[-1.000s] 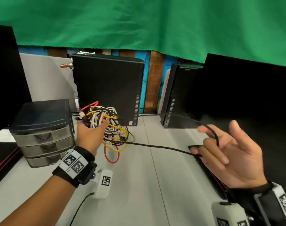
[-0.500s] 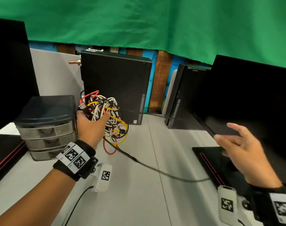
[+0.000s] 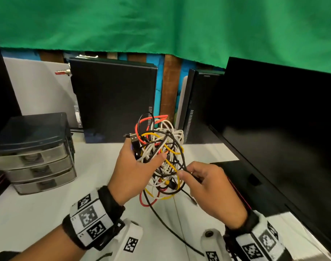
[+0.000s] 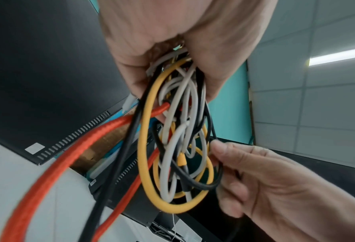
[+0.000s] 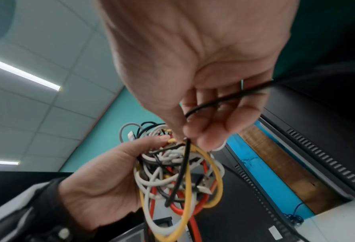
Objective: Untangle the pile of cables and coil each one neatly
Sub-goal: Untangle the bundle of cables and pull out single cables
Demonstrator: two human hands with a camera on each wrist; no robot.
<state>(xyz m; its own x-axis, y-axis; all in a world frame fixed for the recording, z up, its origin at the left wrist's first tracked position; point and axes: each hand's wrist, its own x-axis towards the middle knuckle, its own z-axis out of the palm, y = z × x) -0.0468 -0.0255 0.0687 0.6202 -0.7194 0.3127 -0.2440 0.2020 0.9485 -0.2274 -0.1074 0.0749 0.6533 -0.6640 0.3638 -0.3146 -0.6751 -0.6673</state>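
tangled cable bundle [image 3: 161, 157] of white, yellow, red and black cables, held up off the white table [image 3: 38, 213], in left hand [image 3: 134, 171] grip, fingers and thumb curled round its middle. usb plug [image 3: 134, 141] sticks out just above that grip. right hand [image 3: 209, 187] just right of bundle, thumb and fingertips pinching black cable [image 5: 218, 102]; it trails from that grip down to the table. drawer unit [image 3: 34, 151] well left of left hand, black pc cases [image 3: 113, 100] behind the bundle, monitor [image 3: 283, 129] right.
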